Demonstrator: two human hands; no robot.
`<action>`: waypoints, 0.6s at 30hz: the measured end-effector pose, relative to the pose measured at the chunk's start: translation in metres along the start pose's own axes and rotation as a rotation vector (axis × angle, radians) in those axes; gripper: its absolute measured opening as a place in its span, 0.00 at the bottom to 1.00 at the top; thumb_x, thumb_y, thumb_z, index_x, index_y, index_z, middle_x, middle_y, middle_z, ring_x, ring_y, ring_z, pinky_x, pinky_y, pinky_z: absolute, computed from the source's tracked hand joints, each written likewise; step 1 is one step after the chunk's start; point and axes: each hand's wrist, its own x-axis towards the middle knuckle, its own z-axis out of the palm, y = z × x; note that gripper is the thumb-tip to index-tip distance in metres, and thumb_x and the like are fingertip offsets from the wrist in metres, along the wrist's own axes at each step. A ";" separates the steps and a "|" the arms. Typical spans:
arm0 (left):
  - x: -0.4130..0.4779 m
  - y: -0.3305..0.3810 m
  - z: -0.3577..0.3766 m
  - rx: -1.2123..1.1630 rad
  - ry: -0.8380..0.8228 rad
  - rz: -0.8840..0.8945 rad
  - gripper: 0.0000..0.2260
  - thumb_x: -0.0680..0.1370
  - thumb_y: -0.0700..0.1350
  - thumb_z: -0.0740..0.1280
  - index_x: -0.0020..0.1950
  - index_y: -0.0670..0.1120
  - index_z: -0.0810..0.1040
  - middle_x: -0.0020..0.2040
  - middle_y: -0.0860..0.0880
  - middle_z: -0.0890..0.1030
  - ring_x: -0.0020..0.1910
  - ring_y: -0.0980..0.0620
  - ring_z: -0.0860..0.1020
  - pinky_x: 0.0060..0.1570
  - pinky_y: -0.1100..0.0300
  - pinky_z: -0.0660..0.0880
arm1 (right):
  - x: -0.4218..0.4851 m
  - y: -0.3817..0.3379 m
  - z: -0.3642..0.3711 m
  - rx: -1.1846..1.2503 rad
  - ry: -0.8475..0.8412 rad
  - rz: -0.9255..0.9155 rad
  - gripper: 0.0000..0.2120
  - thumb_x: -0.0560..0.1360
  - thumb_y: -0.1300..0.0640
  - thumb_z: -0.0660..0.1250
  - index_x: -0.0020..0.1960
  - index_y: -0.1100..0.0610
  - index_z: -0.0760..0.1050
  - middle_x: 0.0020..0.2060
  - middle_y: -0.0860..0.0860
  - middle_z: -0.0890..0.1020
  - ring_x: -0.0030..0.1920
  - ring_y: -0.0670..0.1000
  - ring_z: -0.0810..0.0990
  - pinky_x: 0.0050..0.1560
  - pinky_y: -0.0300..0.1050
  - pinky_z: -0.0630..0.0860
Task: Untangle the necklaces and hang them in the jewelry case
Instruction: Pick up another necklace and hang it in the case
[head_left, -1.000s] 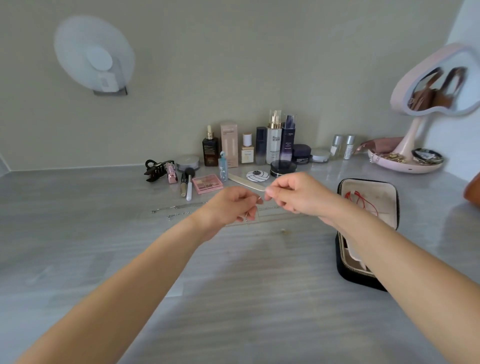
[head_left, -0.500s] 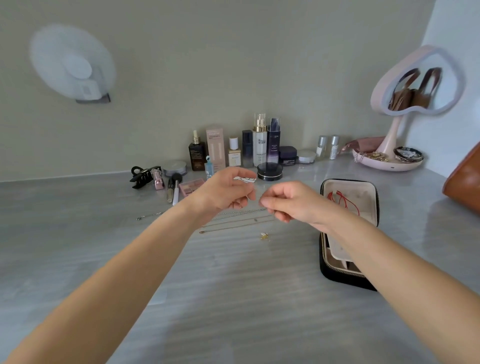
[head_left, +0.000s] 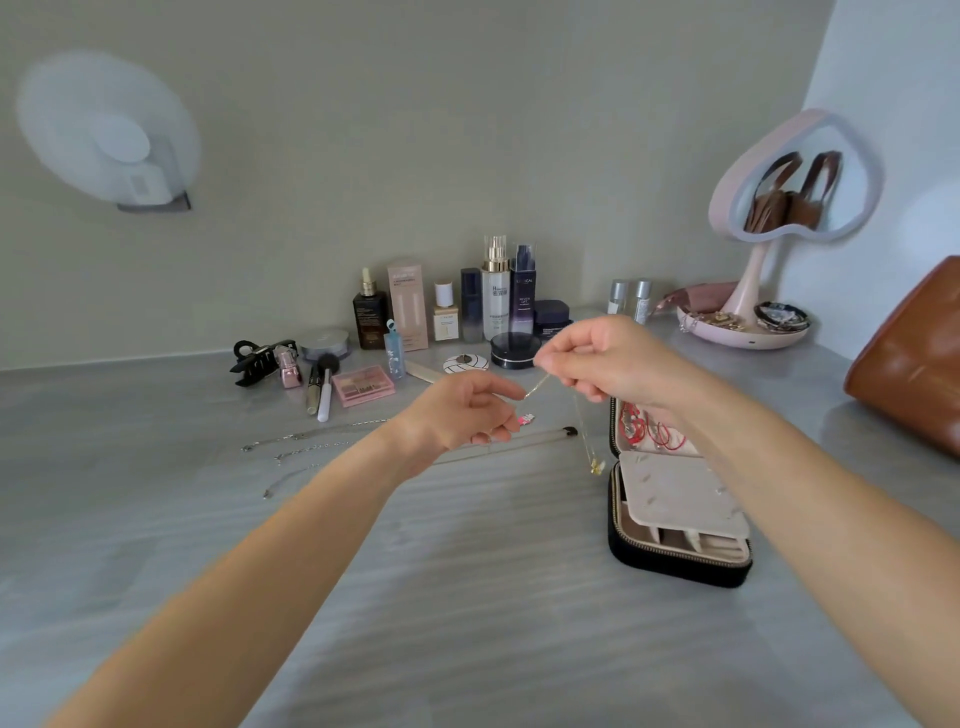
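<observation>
A thin gold necklace (head_left: 582, 421) with a small gold pendant (head_left: 596, 466) is held in the air between both hands. My left hand (head_left: 462, 415) pinches one end of the chain, and my right hand (head_left: 608, 358), slightly higher, pinches the other. The pendant dangles just left of the open black jewelry case (head_left: 675, 566), whose lid holds a red cord necklace (head_left: 649, 428). Several silver chains (head_left: 306, 441) lie flat on the grey table to the left. Another chain (head_left: 524, 441) lies under my left hand.
Cosmetic bottles (head_left: 493, 301), a pink palette (head_left: 362, 384), brushes and a black hair claw (head_left: 260, 358) line the back of the table. A pink heart mirror (head_left: 795, 182) with a trinket tray stands at back right. A brown bag (head_left: 914, 358) sits at the right edge.
Both hands have lifted the gold necklace off the table and moved right toward the case; the pendant, which lay on the table, now hangs in the air.
</observation>
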 end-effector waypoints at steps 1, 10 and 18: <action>0.002 0.001 0.004 -0.003 -0.006 -0.001 0.09 0.77 0.36 0.61 0.49 0.49 0.76 0.36 0.52 0.81 0.33 0.60 0.79 0.38 0.64 0.72 | 0.000 0.000 -0.002 0.013 0.005 -0.001 0.03 0.74 0.60 0.66 0.43 0.56 0.78 0.26 0.47 0.75 0.22 0.42 0.67 0.24 0.32 0.65; 0.023 0.017 0.051 -0.142 -0.057 0.009 0.10 0.79 0.44 0.59 0.57 0.52 0.77 0.55 0.56 0.80 0.57 0.58 0.75 0.59 0.57 0.67 | -0.003 0.003 -0.025 0.060 0.088 0.017 0.05 0.74 0.62 0.64 0.47 0.59 0.79 0.28 0.48 0.76 0.24 0.42 0.70 0.24 0.33 0.65; 0.043 0.034 0.083 -0.195 -0.108 0.018 0.11 0.80 0.49 0.57 0.46 0.51 0.79 0.37 0.54 0.79 0.42 0.56 0.76 0.50 0.55 0.65 | -0.016 0.033 -0.065 0.156 0.235 0.078 0.05 0.74 0.64 0.65 0.44 0.57 0.78 0.30 0.51 0.79 0.25 0.43 0.72 0.24 0.34 0.66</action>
